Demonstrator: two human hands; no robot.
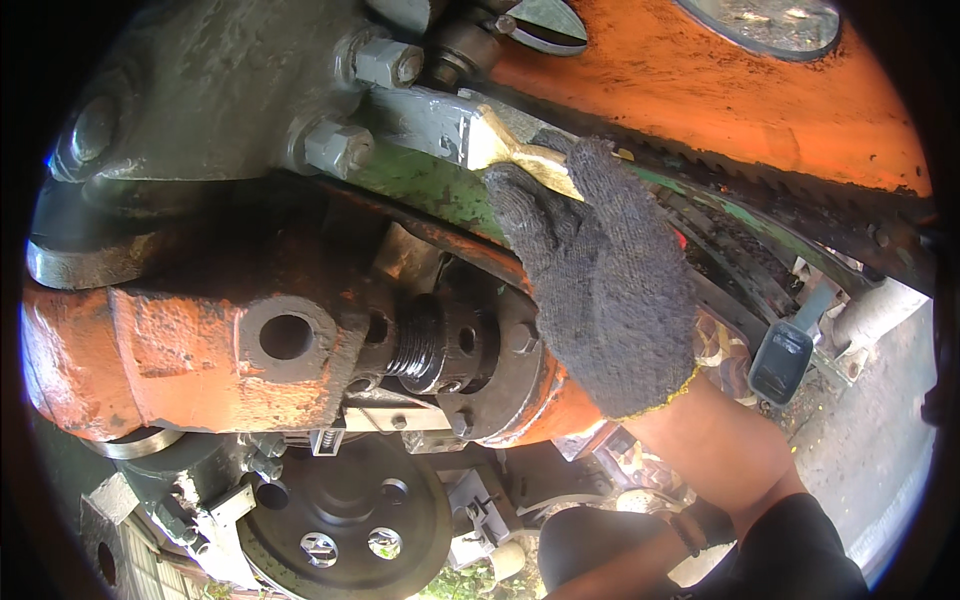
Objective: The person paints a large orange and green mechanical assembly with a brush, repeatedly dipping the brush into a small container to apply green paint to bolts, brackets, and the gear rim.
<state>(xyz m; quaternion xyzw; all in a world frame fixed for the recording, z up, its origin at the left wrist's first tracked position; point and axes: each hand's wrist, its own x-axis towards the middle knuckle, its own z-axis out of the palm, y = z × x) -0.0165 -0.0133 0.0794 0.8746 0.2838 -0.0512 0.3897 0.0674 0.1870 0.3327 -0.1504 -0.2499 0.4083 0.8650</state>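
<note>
I am reaching up with my right hand [600,290], gloved in dark grey knitted cotton with a yellow cuff, and my grip is closing around a pale brass-coloured flat tool [520,155]. The tool is pressing against a grey-painted metal bracket [425,125] beside two grey hex bolts [340,148]. Below, an orange cast-iron housing with a round hole [200,350] is sitting next to a black threaded shaft [420,340]. A dark round pulley [350,515] is hanging underneath.
</note>
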